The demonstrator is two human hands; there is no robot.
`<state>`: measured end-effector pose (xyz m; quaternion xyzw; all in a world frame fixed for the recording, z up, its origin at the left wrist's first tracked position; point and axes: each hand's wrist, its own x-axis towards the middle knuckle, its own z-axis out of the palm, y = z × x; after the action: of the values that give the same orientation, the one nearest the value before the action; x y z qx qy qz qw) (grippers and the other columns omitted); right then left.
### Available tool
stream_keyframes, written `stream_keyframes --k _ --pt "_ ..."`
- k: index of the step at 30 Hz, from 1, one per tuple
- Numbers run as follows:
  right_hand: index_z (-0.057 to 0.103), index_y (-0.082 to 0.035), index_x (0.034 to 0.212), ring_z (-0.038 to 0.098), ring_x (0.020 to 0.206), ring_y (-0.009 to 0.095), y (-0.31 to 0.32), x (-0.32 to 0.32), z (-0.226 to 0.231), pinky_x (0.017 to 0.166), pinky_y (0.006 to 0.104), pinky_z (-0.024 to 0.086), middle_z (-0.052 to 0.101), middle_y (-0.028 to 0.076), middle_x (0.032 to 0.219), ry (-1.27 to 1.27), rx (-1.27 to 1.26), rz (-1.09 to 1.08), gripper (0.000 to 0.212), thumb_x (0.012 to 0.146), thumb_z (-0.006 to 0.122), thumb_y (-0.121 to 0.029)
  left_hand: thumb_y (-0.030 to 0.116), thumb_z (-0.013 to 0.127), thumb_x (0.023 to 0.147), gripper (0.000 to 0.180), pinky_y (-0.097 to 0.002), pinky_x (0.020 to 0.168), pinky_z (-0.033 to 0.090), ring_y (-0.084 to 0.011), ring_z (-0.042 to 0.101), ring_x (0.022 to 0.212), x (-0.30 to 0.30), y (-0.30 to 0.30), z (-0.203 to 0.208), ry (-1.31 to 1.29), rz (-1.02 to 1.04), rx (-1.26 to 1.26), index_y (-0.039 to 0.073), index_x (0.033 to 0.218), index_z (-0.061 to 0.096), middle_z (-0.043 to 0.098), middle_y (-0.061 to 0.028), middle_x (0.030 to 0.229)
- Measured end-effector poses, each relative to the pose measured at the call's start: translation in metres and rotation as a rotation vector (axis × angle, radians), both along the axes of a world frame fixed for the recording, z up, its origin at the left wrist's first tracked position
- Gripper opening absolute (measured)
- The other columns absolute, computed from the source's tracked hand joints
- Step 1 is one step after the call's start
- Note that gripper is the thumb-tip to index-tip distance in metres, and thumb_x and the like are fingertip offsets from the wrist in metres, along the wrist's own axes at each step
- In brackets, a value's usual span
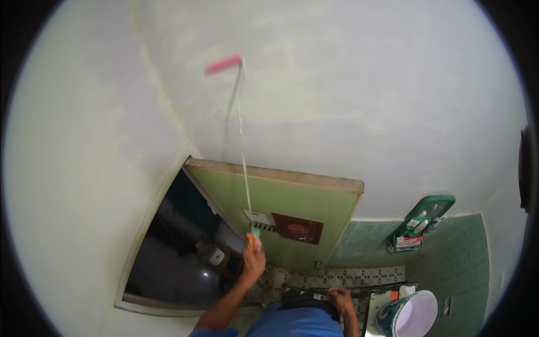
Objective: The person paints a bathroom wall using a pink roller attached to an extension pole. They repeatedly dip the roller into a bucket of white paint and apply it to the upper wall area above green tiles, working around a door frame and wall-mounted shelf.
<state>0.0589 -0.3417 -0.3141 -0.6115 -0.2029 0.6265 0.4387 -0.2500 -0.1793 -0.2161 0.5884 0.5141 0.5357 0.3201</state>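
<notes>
Paint roller [242, 136]: long and pale-rodded, running up from the left hand, past the door's top edge, to the upper wall.
Pink sleeve [223, 64]: at the roller's far end, slightly tilted, its left end lower; against or just off the wall, which of the two cannot be told.
Left grip [254, 263]: the person's left hand, fingers closed firmly round the orange handle [251, 241] of the roller.
Right grip [340, 300]: the right hand, low and near the waist, fingers bent beside a dark bar [365, 290]; whether it has hold of anything cannot be told.
Upper wall [337, 101]: whitish, with uneven lilac and yellowish patches.
Door [281, 196]: pale green, standing open below the sleeve, bearing a brown rectangular sheet [297, 228].
Doorway [174, 247]: dark, left of the door.
Bucket [415, 315]: lower right, dark green outside, pale lilac within, well apart from the sleeve.
Green-framed mirror [441, 203]: on the wall above the bucket, small articles at its base.
Floor [359, 275]: patterned tiles.
</notes>
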Motion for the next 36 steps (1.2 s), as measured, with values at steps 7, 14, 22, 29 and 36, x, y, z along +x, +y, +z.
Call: stream_keyframes --k 7,14,22,29,36 --pt "0.063 -0.001 0.087 0.061 0.068 0.015 0.012 -0.007 0.033 0.062 0.0267 0.050 0.064 0.007 0.081 0.011 -0.013 -0.027 0.009 0.085 0.061 -0.009 0.033 0.038 0.100 0.029 -0.0240 0.044 0.038 -0.0068 0.043 0.047 0.026 -0.010 0.037 -0.084 -0.030 -0.100 0.004 0.099 0.045 0.039 0.0012 0.059" --pt "0.064 0.001 0.093 0.065 0.075 0.017 0.009 -0.009 0.014 0.067 0.0275 0.053 0.066 0.008 0.085 0.001 -0.030 0.017 0.012 0.084 0.061 -0.007 0.035 0.044 0.098 0.036 -0.0294 0.054 0.043 -0.0113 0.051 0.059 -0.004 -0.093 -0.047 -0.026 0.038 -0.311 0.001 0.111 0.049 0.048 -0.0043 0.065" --pt "0.065 0.001 0.093 0.065 0.075 0.016 0.010 -0.015 0.024 0.068 0.0258 0.051 0.066 0.006 0.084 -0.032 -0.042 0.045 0.013 0.085 0.061 -0.008 0.038 0.047 0.097 0.039 -0.0369 0.065 0.047 -0.0216 0.059 0.072 0.031 -0.095 -0.016 0.204 0.015 -0.300 0.000 0.106 0.053 0.057 -0.0143 0.076" --pt "0.064 0.001 0.092 0.064 0.075 0.017 0.003 -0.011 0.021 0.068 0.0260 0.051 0.066 0.007 0.084 -0.054 -0.023 0.010 0.013 0.085 0.060 -0.008 0.030 0.039 0.100 0.030 -0.0279 0.052 0.040 -0.0113 0.043 0.056 0.088 -0.034 0.028 0.044 -0.085 -0.100 0.001 0.098 0.046 0.041 -0.0042 0.064" --pt "0.065 0.001 0.092 0.064 0.074 0.016 -0.001 -0.011 0.038 0.067 0.0263 0.051 0.066 0.008 0.085 -0.043 -0.010 -0.029 0.012 0.085 0.059 -0.008 0.030 0.043 0.099 0.030 -0.0316 0.054 0.041 -0.0152 0.044 0.055 0.107 -0.084 -0.005 -0.099 -0.048 -0.308 0.001 0.098 0.049 0.042 -0.0063 0.063"
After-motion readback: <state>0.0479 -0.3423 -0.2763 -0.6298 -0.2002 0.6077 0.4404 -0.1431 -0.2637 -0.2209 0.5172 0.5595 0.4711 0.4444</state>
